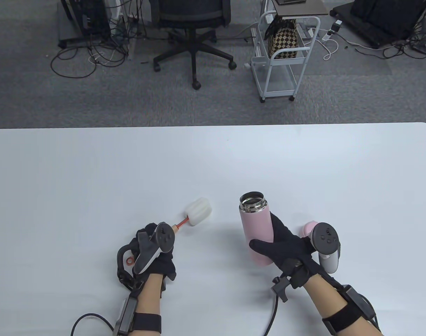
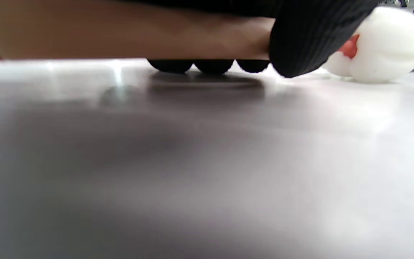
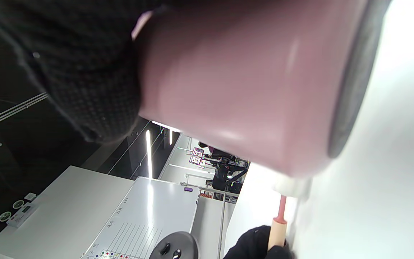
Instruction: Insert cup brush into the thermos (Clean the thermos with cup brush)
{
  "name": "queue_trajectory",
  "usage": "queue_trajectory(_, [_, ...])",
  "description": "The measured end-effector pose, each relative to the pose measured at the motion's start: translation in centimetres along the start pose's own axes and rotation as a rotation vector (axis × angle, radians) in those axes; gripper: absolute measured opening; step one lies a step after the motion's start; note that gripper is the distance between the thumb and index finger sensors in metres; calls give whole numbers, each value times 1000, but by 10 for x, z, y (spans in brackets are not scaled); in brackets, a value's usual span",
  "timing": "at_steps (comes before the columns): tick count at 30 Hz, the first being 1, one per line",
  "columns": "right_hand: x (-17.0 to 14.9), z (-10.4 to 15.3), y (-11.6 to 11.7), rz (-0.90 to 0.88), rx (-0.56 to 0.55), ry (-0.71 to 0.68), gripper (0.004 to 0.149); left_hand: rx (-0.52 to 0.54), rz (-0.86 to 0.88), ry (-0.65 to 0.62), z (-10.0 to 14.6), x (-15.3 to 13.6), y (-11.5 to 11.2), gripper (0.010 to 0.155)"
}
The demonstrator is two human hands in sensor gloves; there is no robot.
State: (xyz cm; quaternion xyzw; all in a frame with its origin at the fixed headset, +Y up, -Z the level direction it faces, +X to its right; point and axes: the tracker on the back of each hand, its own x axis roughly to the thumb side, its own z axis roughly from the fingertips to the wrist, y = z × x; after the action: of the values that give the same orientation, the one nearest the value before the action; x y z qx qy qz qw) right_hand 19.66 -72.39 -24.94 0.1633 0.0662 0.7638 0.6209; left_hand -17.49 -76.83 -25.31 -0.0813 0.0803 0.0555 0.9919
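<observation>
The pink thermos [image 1: 256, 232] stands upright on the white table with its steel mouth [image 1: 253, 201] open. My right hand [image 1: 283, 246] grips its lower body; the right wrist view shows the pink wall [image 3: 235, 82] close up under my glove. The cup brush lies on the table to the left, its white sponge head [image 1: 198, 211] pointing toward the thermos and its wooden handle [image 1: 176, 225] running under my left hand [image 1: 153, 252]. My left hand holds the handle low against the table; the left wrist view shows my fingertips [image 2: 210, 66] on the surface and the sponge head [image 2: 383, 46].
The pink thermos lid [image 1: 308, 229] lies on the table just right of my right hand. The white table [image 1: 93, 175] has its far edge across the middle of the table view. An office chair [image 1: 193, 38] and a white cart [image 1: 284, 59] stand on the floor beyond.
</observation>
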Motion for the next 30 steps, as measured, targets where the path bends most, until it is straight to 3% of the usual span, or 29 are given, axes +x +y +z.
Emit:
queue_trajectory(6, [12,-1,-27,182,-57,-19,85,10,160,-44,8,-6,14,54])
queue_trajectory(15, [24,2,-67,465,-156,0,84,131,226,-154,23,0,36,53])
queue_trajectory(22, [26,2,-81,685,-164,40,82,296,249,-231,32,1,48,51])
queue_trajectory(30, [31,2,-81,991,-114,62,81,312,245,-319,37,8,51,51])
